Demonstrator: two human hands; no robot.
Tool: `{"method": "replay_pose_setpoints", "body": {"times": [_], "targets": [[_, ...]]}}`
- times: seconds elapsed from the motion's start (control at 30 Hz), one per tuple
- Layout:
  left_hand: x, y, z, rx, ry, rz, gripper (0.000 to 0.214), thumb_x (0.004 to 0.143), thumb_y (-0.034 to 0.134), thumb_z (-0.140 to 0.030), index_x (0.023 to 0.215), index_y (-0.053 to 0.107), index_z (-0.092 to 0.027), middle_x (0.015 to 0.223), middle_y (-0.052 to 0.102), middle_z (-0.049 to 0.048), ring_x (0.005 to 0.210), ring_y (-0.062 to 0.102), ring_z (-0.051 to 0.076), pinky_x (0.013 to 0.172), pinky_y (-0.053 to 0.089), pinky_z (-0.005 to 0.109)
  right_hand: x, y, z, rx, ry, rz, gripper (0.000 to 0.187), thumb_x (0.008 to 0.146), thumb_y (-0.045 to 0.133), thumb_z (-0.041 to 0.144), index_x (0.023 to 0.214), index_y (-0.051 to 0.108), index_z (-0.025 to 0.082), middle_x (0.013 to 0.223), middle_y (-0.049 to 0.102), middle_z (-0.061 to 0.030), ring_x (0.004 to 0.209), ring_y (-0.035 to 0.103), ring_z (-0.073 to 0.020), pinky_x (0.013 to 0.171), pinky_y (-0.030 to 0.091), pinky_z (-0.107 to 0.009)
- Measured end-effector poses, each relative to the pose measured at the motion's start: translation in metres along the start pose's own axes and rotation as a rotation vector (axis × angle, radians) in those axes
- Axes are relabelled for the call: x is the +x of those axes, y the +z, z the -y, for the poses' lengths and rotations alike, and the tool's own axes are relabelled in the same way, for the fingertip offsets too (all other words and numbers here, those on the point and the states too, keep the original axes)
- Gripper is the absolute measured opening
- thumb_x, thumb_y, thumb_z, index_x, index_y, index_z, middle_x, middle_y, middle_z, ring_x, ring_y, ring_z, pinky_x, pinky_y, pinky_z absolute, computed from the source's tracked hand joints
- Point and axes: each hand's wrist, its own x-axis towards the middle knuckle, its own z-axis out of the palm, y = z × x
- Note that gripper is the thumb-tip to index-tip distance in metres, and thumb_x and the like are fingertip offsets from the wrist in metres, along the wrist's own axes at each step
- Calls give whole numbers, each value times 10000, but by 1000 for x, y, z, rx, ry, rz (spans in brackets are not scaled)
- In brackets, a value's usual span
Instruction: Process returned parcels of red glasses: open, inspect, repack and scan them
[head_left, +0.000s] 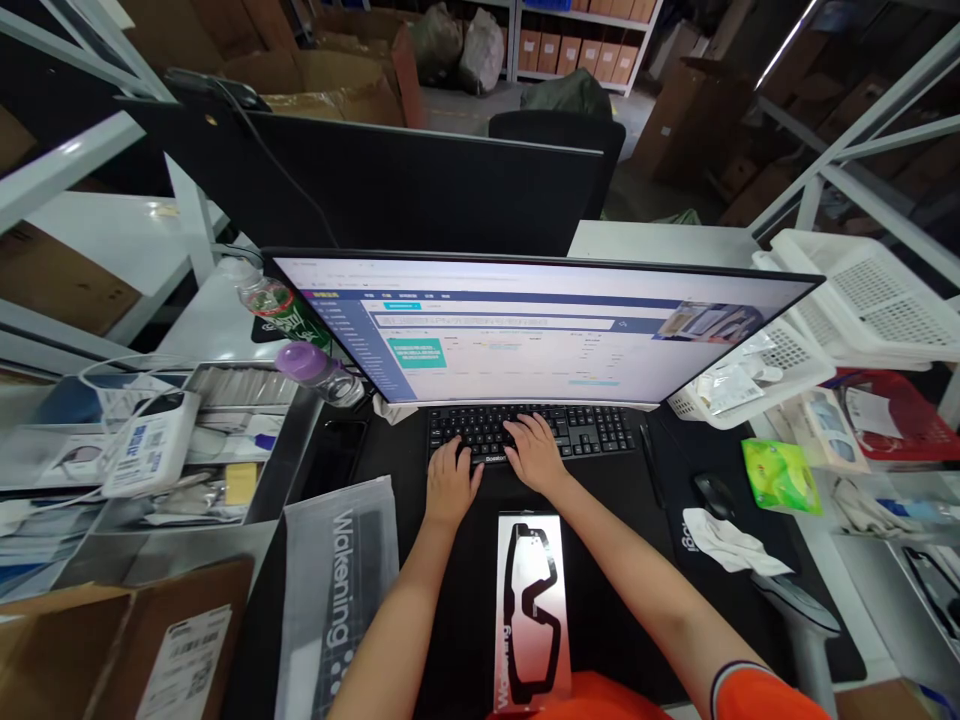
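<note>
The left hand [450,487] and right hand [537,456] rest on the keyboard [600,431], fingers loosely spread; the keyboard lies just before the screen [495,335] (a box [537,600] printed with glasses lies between the arms [637,570]).

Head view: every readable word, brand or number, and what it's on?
"Wakening": translucent bag, printed sideways.
"Wakening": box with the goggle-shaped picture, also sideways.
"Bosston": keyboard, small, spelling uncertain.
Too small or blurred: monitor text, carton label, white boxy item, green-and-red bottle label.
Mouse mat lettering: partly covered, can't read for sure.
</note>
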Motion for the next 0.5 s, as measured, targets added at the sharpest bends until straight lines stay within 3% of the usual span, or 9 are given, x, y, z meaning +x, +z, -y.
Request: {"method": "replay_pose_setpoints", "body": {"times": [0.17, 0.27, 0.33, 0.5], "targets": [[0, 0, 0, -7, -7, 7, 313, 946, 551, -365, 1115, 646, -119, 1269, 612, 211, 1162, 566, 339, 1007, 472, 500, -3, 9, 2, 30, 38, -73, 405, 898, 587, 246, 1290, 586, 144, 1303, 620, -142, 1323, 456, -293, 1166, 343, -540], [-1, 1, 0, -16, -26, 15, 315, 951, 539, -368, 1120, 646, -124, 1279, 607, 213, 1170, 564, 338, 1016, 466, 512, 0, 11, 2, -4, -9, -51, 443, 882, 629, 237, 1314, 585, 146, 1389, 560, -157, 1361, 413, -302, 1169, 335, -543], [-1, 2, 0, -26, -37, 23, 321, 954, 529, -372, 1126, 648, -128, 1282, 606, 216, 1183, 560, 338, 1024, 459, 521, 3, 9, 2, -24, -15, -23, 369, 913, 621, 258, 1275, 632, 185, 1402, 547, -144, 1371, 399, -301, 1174, 320, -544], [-2, 2, 0, -42, -49, 42, 334, 958, 519, -380, 1138, 650, -131, 1292, 604, 220, 1200, 552, 338, 1031, 451, 527, 5, 7, 8, -82, 1, 30, 310, 936, 641, 365, 1229, 700, 281, 1211, 624, -102, 1253, 472, -286, 1177, 296, -541]]}}
